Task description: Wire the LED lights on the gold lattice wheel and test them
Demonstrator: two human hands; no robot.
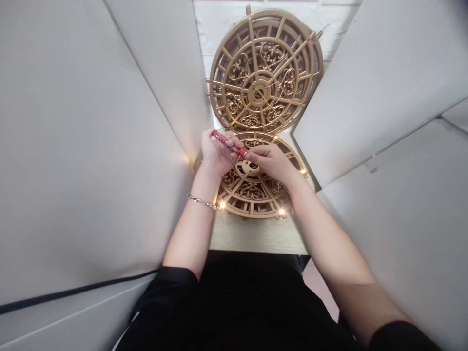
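A slim red cylinder (218,136) with pale print lies slantwise across my left hand (221,152), palm turned up and fingers curled over it. I cannot make out exactly what it is. Thin wires seem to run over that palm. My right hand (269,160) has its thumb and fingertips pinched at the cylinder's lower right end. Below both hands rests a round gold openwork frame (252,207) with scrollwork, partly hidden by them. Small lit bulbs (281,211) glow around its rim.
Behind, a stack of similar round gold frames (256,73) leans upright against a white wall (206,34), with loose thin wires near its centre. A pale wooden tabletop (256,236) carries the lit frame. Light panels close in on the left (73,146) and right (383,87).
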